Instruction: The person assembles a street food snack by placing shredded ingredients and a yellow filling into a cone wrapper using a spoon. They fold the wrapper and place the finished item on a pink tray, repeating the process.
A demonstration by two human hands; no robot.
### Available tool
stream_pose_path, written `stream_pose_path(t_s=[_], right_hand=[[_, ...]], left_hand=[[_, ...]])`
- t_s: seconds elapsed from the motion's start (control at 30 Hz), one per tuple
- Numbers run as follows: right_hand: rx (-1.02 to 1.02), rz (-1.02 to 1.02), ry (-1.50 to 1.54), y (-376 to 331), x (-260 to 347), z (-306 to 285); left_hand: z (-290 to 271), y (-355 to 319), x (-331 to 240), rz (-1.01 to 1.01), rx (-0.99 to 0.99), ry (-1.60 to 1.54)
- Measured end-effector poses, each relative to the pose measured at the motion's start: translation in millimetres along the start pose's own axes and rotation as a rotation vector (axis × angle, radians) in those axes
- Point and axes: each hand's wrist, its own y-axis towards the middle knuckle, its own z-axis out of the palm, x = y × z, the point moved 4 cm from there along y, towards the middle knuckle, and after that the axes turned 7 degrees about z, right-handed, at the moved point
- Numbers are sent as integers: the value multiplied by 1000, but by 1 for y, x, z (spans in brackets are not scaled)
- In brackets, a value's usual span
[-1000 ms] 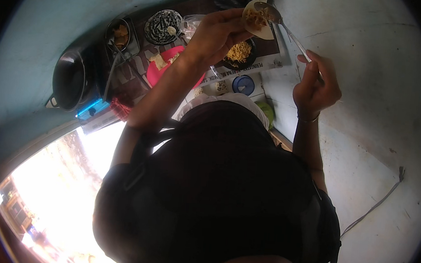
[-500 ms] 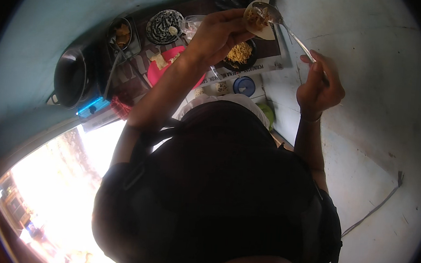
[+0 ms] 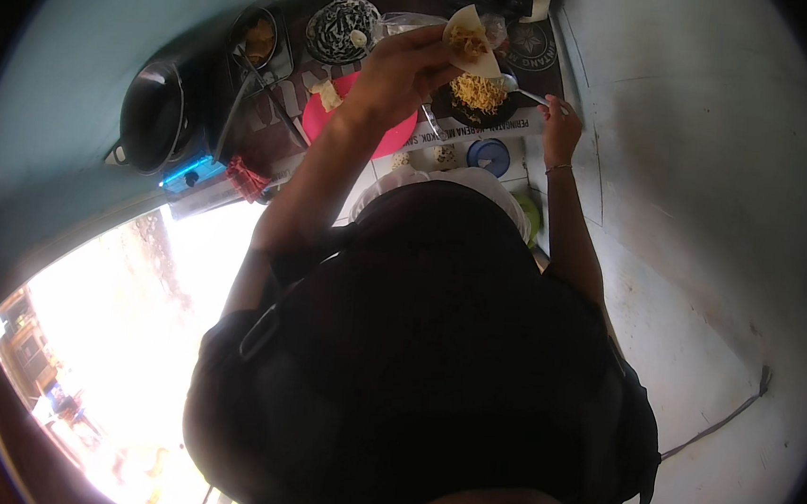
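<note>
My left hand (image 3: pixel 396 79) is closed on a pale, thin wrapper (image 3: pixel 483 67) that cups a small heap of brownish filling (image 3: pixel 465 42). Low and to the right, my right hand (image 3: pixel 561 137) grips the handle of a metal spoon (image 3: pixel 530 95). The spoon's bowl end rests at the edge of yellow noodle-like food (image 3: pixel 479 93), which lies in a dark bowl (image 3: pixel 474 119) just below the wrapper. Beneath my left forearm sits a pink bowl (image 3: pixel 395 140), partly hidden by it, with pale folded sheets (image 3: pixel 326 94) at its rim.
A dark wok (image 3: pixel 150 118) stands at the far left beside a blue-lit stove edge (image 3: pixel 187 172). Behind are a pan of fried pieces (image 3: pixel 259 44) and a black-and-white plate (image 3: pixel 330 38). A blue-lidded tub (image 3: pixel 489 157) sits below the table edge. A wall (image 3: pixel 692 199) rises close on the right.
My right hand has moved down and away, bringing the spoon from the wrapper to the noodle-like food. The wrapper, still in my left hand, has shifted slightly left and tilts more upright.
</note>
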Motion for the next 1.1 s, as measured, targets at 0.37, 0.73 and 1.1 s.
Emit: stream_pose_path(t_s=[0.37,0.73,1.1], right_hand=[[370,241,46,36,-157,71],[788,-267,92,-42,63,70],[978,-614,248,-103,184,78]], left_hand=[[-18,-30,-1,15,-83,193],[-4,-47,-17,-73,-133,-14],[-7,-61,-38,30,-143,178]])
